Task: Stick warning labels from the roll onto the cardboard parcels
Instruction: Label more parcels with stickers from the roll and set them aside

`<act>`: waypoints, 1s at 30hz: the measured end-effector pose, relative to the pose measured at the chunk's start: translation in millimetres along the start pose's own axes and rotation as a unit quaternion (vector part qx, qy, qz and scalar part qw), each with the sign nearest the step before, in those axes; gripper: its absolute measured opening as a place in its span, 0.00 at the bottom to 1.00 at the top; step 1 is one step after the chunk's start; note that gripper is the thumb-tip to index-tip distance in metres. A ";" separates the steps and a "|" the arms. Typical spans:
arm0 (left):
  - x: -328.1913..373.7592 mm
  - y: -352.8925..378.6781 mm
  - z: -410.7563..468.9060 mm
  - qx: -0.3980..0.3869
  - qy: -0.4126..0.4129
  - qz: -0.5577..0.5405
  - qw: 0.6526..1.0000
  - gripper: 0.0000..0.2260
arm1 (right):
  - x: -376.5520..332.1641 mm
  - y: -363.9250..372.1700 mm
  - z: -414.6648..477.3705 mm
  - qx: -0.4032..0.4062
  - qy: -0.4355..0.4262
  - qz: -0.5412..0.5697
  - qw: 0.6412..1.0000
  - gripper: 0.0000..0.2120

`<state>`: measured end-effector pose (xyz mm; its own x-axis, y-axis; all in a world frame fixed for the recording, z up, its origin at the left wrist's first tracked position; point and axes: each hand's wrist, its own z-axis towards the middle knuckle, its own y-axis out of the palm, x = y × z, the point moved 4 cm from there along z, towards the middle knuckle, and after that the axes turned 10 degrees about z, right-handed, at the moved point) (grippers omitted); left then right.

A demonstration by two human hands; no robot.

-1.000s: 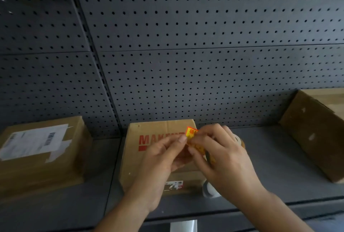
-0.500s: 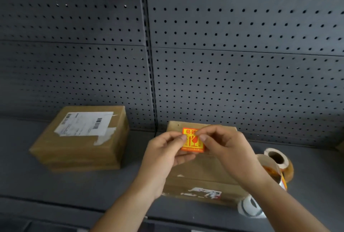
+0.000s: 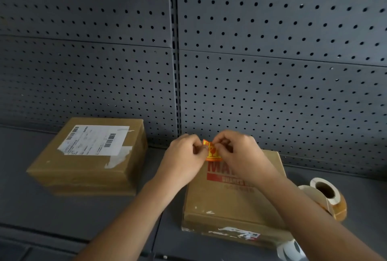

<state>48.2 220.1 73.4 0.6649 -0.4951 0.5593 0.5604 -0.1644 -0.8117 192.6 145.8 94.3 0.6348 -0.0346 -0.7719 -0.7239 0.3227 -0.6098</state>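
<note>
A dark perforated back wall (image 3: 272,76) fills the upper view, and below it a grey shelf (image 3: 52,219) carries two cardboard parcels. The plain parcel (image 3: 83,177) sits at about nine o'clock from the view's centre, and the printed parcel (image 3: 226,204) at about five o'clock. No warning sticker shows on any visible face of either one, so I judge the task to be at its start, with both parcels still to be labelled. The label roll (image 3: 335,202) lies on its side just beside the printed parcel at that parcel's three o'clock, and a paler roll (image 3: 290,250) peeks in at its five o'clock. The left hand (image 3: 182,158) and the right hand (image 3: 238,156) meet over the printed parcel's twelve o'clock edge. Each pinches a side of one warning label (image 3: 212,152) between curled fingertips. Whether it already touches the cardboard cannot be told. The likely remainder is to press it flat and then repeat on the other parcel. The plain parcel bears a white shipping sheet (image 3: 94,140) with barcodes at its ten and three o'clock, and its small print is too blurred to read. The printed parcel shows red block letters "MA", with the rest hidden by the right hand. A red band beneath them holds pale, unreadable lettering. The warning label is orange-red and yellow with a goblet-like symbol, and its characters are illegible.
</note>
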 end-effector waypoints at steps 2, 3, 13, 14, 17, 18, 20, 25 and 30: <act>-3.5 3.3 5.0 -0.011 -0.001 0.020 1.000 0.11 | 2.1 4.9 4.7 -0.007 -0.014 -0.031 0.999 0.06; -4.6 4.4 7.1 -0.014 0.000 0.030 0.999 0.11 | 2.6 7.0 6.5 -0.008 -0.023 -0.043 0.999 0.06; -1.7 6.5 16.4 -0.032 0.006 0.106 0.994 0.15 | 3.4 20.5 14.2 -0.010 -0.059 -0.111 0.992 0.08; -1.5 6.9 16.6 -0.032 0.006 0.109 0.993 0.16 | 3.0 22.1 14.1 -0.012 -0.059 -0.122 0.991 0.08; -3.4 7.9 17.0 -0.025 0.001 0.120 0.992 0.18 | 2.0 25.0 13.5 -0.010 -0.059 -0.142 0.988 0.08; -5.0 8.0 16.8 -0.023 -0.004 0.119 0.993 0.18 | 2.1 25.2 13.3 -0.007 -0.057 -0.146 0.988 0.08; -9.1 8.7 15.9 -0.019 -0.019 0.112 0.993 0.18 | 3.5 24.6 12.6 -0.001 -0.052 -0.150 0.987 0.07; -22.3 18.1 11.3 -0.025 -0.069 0.027 0.997 0.14 | 10.9 17.8 7.0 0.027 -0.019 -0.169 0.985 0.14; -20.0 37.8 3.5 -0.102 -0.112 -0.174 0.973 0.16 | 21.8 16.6 4.1 0.005 0.083 -0.228 0.970 0.24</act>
<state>57.8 226.8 32.1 0.5561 -0.1848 0.8103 0.6766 -0.4655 -0.5706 195.6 154.2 68.1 0.8351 -0.3286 -0.4412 -0.3746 0.2477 -0.8935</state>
